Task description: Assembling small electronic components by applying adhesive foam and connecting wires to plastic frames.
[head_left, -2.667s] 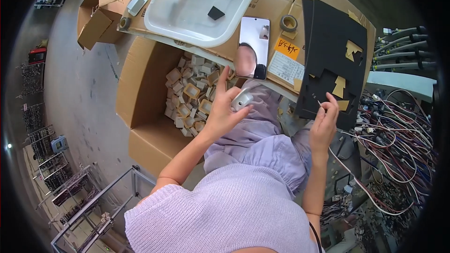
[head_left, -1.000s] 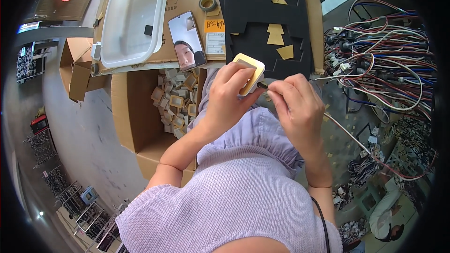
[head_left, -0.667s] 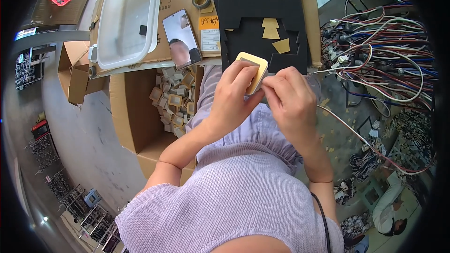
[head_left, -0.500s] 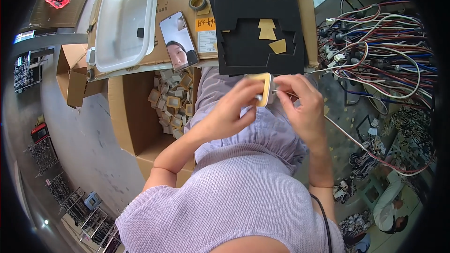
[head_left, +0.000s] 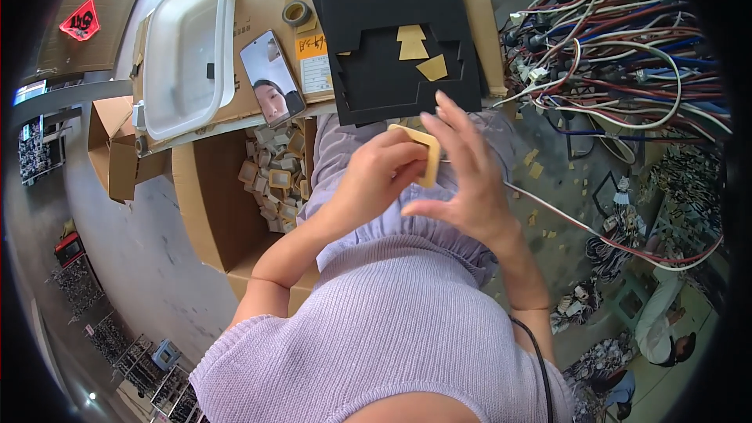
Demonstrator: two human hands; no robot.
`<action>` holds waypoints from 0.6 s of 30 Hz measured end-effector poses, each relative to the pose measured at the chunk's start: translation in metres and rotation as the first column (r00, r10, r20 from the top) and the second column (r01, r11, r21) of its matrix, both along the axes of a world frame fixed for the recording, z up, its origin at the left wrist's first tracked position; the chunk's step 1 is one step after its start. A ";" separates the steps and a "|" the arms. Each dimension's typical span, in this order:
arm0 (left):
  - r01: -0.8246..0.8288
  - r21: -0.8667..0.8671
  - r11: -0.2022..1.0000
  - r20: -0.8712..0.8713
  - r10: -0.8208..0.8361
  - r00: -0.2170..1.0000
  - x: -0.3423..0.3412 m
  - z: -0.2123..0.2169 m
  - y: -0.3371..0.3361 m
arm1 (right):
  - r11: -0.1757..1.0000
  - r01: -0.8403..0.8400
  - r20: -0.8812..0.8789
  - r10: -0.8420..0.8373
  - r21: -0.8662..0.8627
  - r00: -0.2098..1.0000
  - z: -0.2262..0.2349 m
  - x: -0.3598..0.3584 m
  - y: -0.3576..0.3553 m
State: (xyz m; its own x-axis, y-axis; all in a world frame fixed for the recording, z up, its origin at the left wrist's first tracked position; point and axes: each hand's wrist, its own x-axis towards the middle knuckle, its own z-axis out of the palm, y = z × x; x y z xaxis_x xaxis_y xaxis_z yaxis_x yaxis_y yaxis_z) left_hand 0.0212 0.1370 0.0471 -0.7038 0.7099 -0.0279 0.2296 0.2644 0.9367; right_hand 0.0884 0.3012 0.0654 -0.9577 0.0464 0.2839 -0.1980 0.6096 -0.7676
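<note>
In front of my lap, my left hand (head_left: pixel 379 171) grips a small rectangular housing (head_left: pixel 431 158) with a yellow, rounded rim, its fingers reaching into the open side. My right hand (head_left: pixel 472 188) is just right of the housing, thumb and fingers spread wide, apparently holding nothing. A thin white and reddish cable (head_left: pixel 554 210) runs from behind my right hand out to the right. Where it meets the housing is hidden by the hand. Similar yellow-rimmed pieces (head_left: pixel 280 178) fill part of the cardboard box (head_left: pixel 205 207) to the left of my legs.
Ahead is a cardboard-covered table with a white plastic tub (head_left: pixel 146 110), a phone (head_left: pixel 270 82), a tape roll (head_left: pixel 297 13) and black sheets (head_left: pixel 356 0) with cutouts. Bundled cables (head_left: pixel 611 47) spread at the right. Another person (head_left: pixel 656 321) is at the lower right.
My right hand has let go of the cable end at the housing and spread its fingers. The housing has turned slightly in my left hand. The whole view has shifted.
</note>
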 end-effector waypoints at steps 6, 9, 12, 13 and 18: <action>-0.059 0.002 0.998 -0.080 0.059 0.995 -0.021 0.032 -0.001 | 0.969 -0.020 0.315 -0.061 0.246 0.947 0.012 0.020 0.071; -0.021 0.134 0.991 0.187 -0.004 0.982 -0.026 0.023 0.002 | 0.847 -0.091 0.284 -0.073 0.523 0.956 0.034 0.028 0.096; 0.036 0.180 0.983 0.213 -0.075 0.974 -0.023 0.025 0.022 | 0.971 0.020 0.155 -0.058 0.238 0.986 0.048 0.012 0.059; -0.009 0.253 0.968 0.256 -0.058 0.965 -0.021 0.021 0.025 | 0.985 0.046 0.142 -0.070 0.164 0.987 0.038 0.011 0.056; -0.051 0.249 0.967 0.347 -0.039 0.937 -0.024 0.026 0.024 | 0.941 0.241 0.021 -0.253 0.239 0.967 0.027 0.008 0.039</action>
State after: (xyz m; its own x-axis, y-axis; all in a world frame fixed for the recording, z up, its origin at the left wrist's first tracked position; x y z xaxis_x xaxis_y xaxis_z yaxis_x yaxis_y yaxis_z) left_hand -0.0025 0.1611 0.0729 -0.6864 0.7213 -0.0924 -0.1217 0.0112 0.9925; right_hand 0.0964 0.3401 0.0920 -0.9378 0.2222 0.2668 0.0171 0.7970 -0.6037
